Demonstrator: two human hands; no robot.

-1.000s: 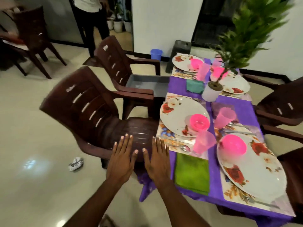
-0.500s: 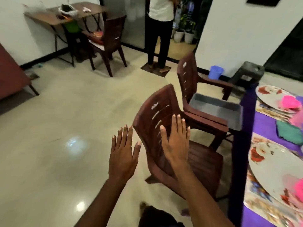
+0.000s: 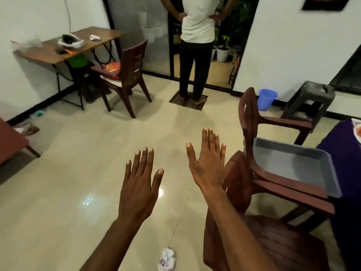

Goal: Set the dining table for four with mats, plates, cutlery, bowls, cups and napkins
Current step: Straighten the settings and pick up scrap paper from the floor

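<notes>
Hands first: we hold our left hand (image 3: 137, 189) and our right hand (image 3: 208, 165) out in front of us, backs up, fingers straight and spread, gripping nothing. The left hangs over bare floor (image 3: 78, 173); the right is raised a little higher, just beside the back of the nearest brown chair (image 3: 259, 237), whether touching it or not we cannot tell. We judge this posture as free hands between placements, not a reach for anything.

Beyond the right hand a grey tray (image 3: 293, 163) rests across the arms of the second brown chair (image 3: 252, 130), likely parked there to be within reach of the tabletop; nothing shows inside it. At the far right edge only a corner of the purple-clothed tabletop (image 3: 347, 173) is in view, with a sliver of a floral plate (image 3: 357, 131) on it, so we cannot judge how complete the four settings are.

Farther out, a crumpled scrap (image 3: 166, 258) lies on the floor near our arms, a blue bucket (image 3: 266, 99) stands by the wall, and a person (image 3: 196, 45) stands at the doorway with their back to us.
</notes>
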